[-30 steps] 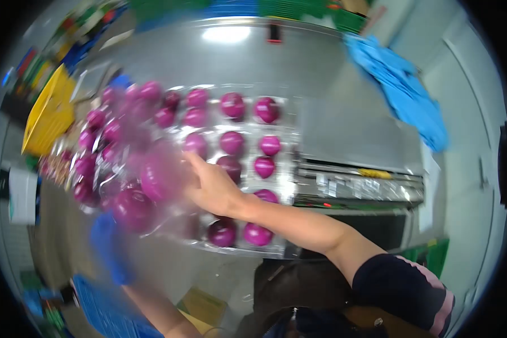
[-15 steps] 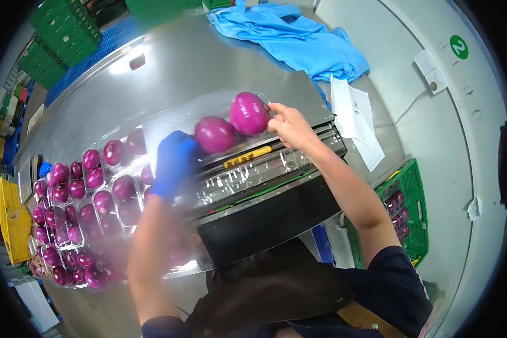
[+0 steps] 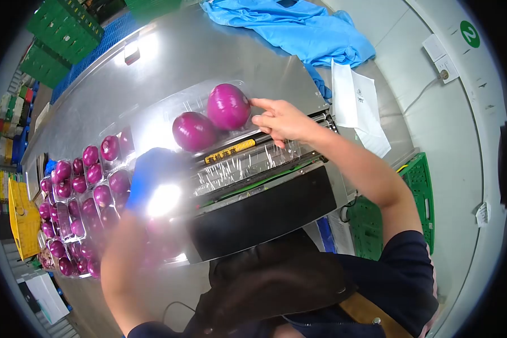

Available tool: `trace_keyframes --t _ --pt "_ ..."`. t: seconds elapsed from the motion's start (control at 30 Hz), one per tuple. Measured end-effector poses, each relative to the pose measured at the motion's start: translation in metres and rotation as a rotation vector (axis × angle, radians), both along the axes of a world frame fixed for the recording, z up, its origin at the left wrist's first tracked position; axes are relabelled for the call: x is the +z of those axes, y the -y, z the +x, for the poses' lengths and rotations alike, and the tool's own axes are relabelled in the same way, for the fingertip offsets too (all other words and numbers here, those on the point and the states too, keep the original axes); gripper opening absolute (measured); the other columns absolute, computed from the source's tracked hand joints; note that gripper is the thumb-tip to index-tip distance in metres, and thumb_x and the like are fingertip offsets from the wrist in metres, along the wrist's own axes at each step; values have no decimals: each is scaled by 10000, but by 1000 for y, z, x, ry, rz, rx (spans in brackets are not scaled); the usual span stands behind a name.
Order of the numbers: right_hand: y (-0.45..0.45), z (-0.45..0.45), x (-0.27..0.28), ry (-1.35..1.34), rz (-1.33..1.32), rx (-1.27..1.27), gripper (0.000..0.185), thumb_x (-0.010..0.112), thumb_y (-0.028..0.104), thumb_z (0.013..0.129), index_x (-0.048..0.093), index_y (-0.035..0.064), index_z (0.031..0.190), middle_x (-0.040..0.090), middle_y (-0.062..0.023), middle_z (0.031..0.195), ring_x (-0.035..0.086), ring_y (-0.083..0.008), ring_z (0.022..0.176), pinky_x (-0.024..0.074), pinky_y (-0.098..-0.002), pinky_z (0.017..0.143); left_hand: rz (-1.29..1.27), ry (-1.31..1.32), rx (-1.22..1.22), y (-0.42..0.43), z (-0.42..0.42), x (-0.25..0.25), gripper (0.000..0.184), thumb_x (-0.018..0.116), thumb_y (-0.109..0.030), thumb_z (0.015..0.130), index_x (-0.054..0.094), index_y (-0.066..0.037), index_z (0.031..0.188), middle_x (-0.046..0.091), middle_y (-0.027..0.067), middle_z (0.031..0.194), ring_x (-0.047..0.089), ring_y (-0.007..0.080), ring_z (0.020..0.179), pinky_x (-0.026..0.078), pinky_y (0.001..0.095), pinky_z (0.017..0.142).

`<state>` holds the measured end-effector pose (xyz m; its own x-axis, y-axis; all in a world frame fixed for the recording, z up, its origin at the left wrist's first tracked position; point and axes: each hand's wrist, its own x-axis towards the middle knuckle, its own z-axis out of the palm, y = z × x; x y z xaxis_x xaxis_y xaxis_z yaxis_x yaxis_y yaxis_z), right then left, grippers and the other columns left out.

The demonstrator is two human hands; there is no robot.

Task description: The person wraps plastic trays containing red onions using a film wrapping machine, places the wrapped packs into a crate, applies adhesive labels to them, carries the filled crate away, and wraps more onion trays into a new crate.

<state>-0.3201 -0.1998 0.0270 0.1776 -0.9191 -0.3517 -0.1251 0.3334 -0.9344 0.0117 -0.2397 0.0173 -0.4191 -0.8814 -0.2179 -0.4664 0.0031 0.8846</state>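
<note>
Two large red onions, a nearer one (image 3: 194, 132) and a farther one (image 3: 228, 107), rest in a clear plastic tray (image 3: 177, 100) on the steel table, beside the film wrapping machine (image 3: 265, 211). My bare right hand (image 3: 284, 120) is at the right end of that tray. Its index finger points at the farther onion, close to or touching it, with the other fingers loosely bent and holding nothing visible. In a blue glove, my left hand (image 3: 152, 177) is left of the nearer onion. Blur and glare hide its fingers.
Several clear trays of red onions (image 3: 90, 172) cover the table's left side. A blue plastic garment (image 3: 298, 28) and white paper (image 3: 352, 98) lie at the back. A green crate (image 3: 419, 188) stands at right, a yellow crate (image 3: 23, 219) at far left.
The tray with its two onions has shifted left in view. My left hand has moved left and down; my right hand has followed left, its index finger now stretched out from the earlier pinch.
</note>
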Motion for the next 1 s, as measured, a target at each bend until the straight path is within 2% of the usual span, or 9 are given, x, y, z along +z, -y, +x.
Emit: trace_keyframes --t 0.03,0.13,0.3,0.4,0.47,0.53,0.67,0.8,1.0 --pt "-1 -17 1 -2 101 66 578 572 141 876 353 11 1395 539 -26 728 529 -134 467 441 -270 416 -11 -34 35 -8 3 9 133 586 -91 869 595 20 943 686 108 798 607 106 576 478 207 518" --pt "-19 -71 1 -880 -948 358 531 626 160 833 454 170 1336 596 -51 957 611 -200 606 494 -294 494 -578 307 -148 -21 43 0 403 684 -16 726 608 -86 1115 647 66 998 599 188 745 484 277 669" --pt "-30 -68 -9 -998 -974 717 490 639 132 781 525 290 1230 510 4 1300 641 -237 762 519 -317 564 -1097 781 -560 -28 20 8 616 626 -48 657 589 -253 1237 539 50 1282 541 232 1005 402 419 923" --pt "-38 -63 -36 -583 -988 503 280 616 100 810 637 176 1079 594 -15 1222 657 -199 738 530 -306 589 -1053 753 -510 -45 29 2 511 600 -2 706 634 -182 1182 621 78 1155 575 266 980 422 411 913" --pt "-86 -61 24 -324 -216 271 154 594 101 855 667 83 989 672 -59 1066 667 -164 741 535 -310 651 -645 401 -317 -84 49 26 302 582 -16 782 675 -73 1063 675 114 987 624 274 917 456 412 876" --pt "-97 -68 69 -435 -465 320 136 569 101 894 668 37 963 697 -70 970 668 -139 778 533 -305 737 -329 58 19 -108 57 66 204 563 -47 845 666 12 1011 681 150 947 651 272 897 491 402 834" --pt "-29 -50 102 -242 -1157 -339 211 538 150 935 629 -13 1031 672 -120 988 657 -203 903 498 -280 852 -670 -301 252 -33 57 109 364 461 -231 953 569 53 1153 589 211 1169 570 297 1099 408 399 987" --pt "96 -24 10 -899 -1277 -289 465 439 402 964 579 -33 1054 595 -183 1083 597 -296 1033 449 -348 920 -701 -268 121 67 -6 46 495 462 -273 938 392 -11 1352 426 159 1347 441 277 1231 277 376 1097" --pt "53 -6 0 -521 -293 157 466 428 423 966 542 -29 973 535 -111 815 587 -253 686 493 -369 695 -90 -109 3 36 -23 7 225 588 -96 845 564 -18 1055 555 72 951 563 211 877 447 322 849"
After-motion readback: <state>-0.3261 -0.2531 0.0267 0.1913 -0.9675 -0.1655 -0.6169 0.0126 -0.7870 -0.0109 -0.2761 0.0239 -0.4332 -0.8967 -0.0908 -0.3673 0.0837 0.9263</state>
